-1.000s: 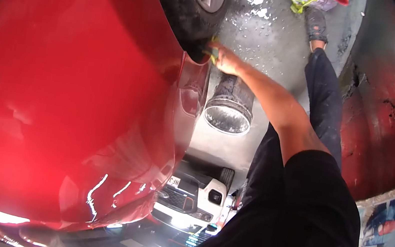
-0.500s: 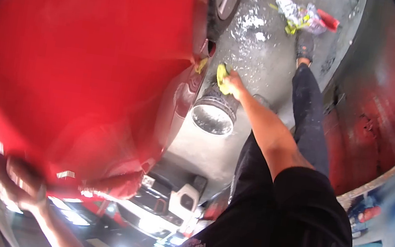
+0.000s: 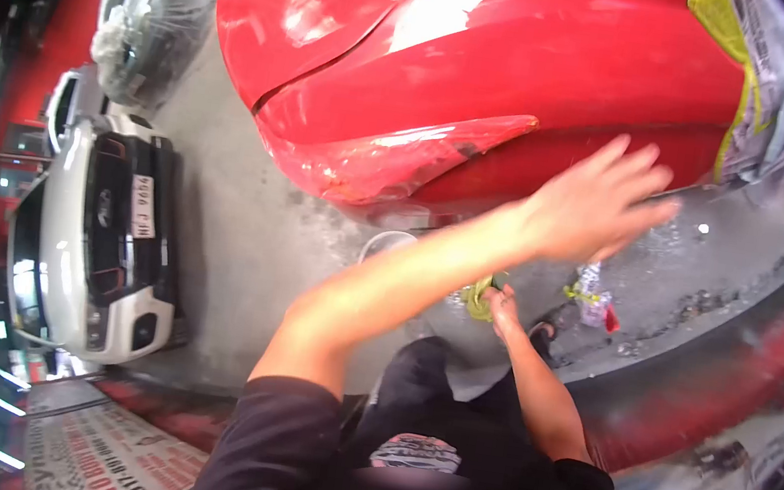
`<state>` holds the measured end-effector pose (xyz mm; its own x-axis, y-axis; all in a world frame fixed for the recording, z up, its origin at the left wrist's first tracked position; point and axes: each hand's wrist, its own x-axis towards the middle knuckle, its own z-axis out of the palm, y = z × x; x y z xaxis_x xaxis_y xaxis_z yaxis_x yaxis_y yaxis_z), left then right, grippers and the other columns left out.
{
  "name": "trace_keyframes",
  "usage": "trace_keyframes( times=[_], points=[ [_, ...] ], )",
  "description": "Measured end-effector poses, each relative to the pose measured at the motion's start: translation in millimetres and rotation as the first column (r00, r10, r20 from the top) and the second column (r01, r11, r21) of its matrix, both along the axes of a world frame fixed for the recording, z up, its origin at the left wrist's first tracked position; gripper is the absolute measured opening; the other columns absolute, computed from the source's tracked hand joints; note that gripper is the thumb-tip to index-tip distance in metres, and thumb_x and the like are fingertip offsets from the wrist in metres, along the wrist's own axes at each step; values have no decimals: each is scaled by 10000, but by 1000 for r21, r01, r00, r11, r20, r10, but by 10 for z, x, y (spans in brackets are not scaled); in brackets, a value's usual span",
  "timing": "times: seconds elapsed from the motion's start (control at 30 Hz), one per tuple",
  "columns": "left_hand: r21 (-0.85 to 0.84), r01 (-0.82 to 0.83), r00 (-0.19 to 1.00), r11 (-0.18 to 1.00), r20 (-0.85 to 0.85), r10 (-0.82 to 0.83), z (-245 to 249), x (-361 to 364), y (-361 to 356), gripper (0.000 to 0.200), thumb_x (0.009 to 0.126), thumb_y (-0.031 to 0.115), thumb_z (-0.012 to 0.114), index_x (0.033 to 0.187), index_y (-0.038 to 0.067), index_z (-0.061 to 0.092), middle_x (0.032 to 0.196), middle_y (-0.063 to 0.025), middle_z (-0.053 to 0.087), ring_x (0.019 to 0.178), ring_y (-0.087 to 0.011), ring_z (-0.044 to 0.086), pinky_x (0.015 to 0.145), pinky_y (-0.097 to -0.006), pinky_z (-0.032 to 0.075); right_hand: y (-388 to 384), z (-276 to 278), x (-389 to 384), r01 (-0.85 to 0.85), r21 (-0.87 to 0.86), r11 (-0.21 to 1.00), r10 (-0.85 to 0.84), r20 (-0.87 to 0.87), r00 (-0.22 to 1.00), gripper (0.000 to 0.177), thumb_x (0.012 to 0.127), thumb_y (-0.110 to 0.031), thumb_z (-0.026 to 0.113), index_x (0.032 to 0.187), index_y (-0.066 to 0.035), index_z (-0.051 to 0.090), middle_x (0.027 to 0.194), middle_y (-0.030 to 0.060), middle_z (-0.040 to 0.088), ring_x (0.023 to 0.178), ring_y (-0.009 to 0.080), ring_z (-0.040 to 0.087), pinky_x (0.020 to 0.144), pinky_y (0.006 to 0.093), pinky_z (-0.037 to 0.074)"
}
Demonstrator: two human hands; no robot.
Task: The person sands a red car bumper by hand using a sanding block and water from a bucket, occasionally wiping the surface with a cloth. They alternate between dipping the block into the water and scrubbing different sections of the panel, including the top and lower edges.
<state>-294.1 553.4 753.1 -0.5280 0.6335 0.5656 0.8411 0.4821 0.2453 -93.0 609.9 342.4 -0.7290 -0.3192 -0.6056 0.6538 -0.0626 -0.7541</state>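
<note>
My left hand [image 3: 602, 206] is stretched out with its fingers spread, in front of the side of a red car [image 3: 559, 58]. It holds nothing; whether it touches the paint cannot be told. Lower down, my right hand [image 3: 502, 311] is closed on a yellow-green cloth [image 3: 478, 299], over the floor beside my legs. A bucket [image 3: 386, 243] stands below the car's corner, partly hidden behind my left forearm. Clear, shiny film seems to cover the lamp area [image 3: 425, 154] on that corner.
Masking paper with yellow-green tape [image 3: 779, 94] hangs on the car at right. A crumpled bundle of paper and tape [image 3: 595, 299] lies on the wet floor near my foot. A white vehicle [image 3: 102, 239] and a plastic-wrapped vehicle [image 3: 148, 20] stand at left. A printed banner [image 3: 107, 451] is at lower left.
My view has turned, bringing the car's corner and the parked vehicles into sight. My left hand has swung from the car's far surface across in front of me. My right hand keeps the cloth.
</note>
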Motion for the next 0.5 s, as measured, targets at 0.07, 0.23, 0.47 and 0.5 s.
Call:
trace_keyframes(
  times=[0.07, 0.23, 0.47, 0.5],
  points=[
    [9, 0, 984, 1000, 179, -1, -174, 932, -576, 577, 889, 128, 742, 1452, 112, 613, 1534, -185, 562, 1409, -393, 559, 1189, -551, 456, -125, 421, 110, 201, -14, 979, -202, -59, 978, 358, 1009, -172, 644, 1339, -32, 649, 1129, 59, 713, 983, 181, 668, 853, 353, 559],
    [-132, -467, 541, 875, 740, 400, -1397, 2959, -2499, 381, 967, 131, 678, 1335, 37, 704, 1297, -240, 710, 1240, -427, 662, 1049, -487, 540, -35, 1373, 44, 232, -300, 925, -243, 1, 970, 298, 1029, -242, 628, 1150, 21, 697, 1074, 61, 722, 1035, 181, 671, 969, 369, 536],
    [-688, -448, -167, 572, 692, 702, -3369, 6210, -5173, 435, 920, 310, 683, 1170, -32, 778, 1109, -285, 770, 1122, -472, 724, 999, -496, 568, -78, 3062, -1063, 514, -322, 795, -607, -426, 671, 342, 872, -88, 617, 1186, 4, 716, 1113, 88, 759, 1012, 203, 724, 950, 350, 571],
    [-728, -562, -327, 393, 632, 703, -3112, 6487, -5164, 412, 879, 305, 699, 1059, -53, 792, 1074, -303, 766, 1087, -491, 728, 973, -512, 570, -90, 3523, -1166, 429, -364, 826, -562, -497, 661, 347, 878, -91, 614, 1196, 4, 715, 1111, 88, 756, 1014, 198, 722, 942, 346, 573]
  ],
)
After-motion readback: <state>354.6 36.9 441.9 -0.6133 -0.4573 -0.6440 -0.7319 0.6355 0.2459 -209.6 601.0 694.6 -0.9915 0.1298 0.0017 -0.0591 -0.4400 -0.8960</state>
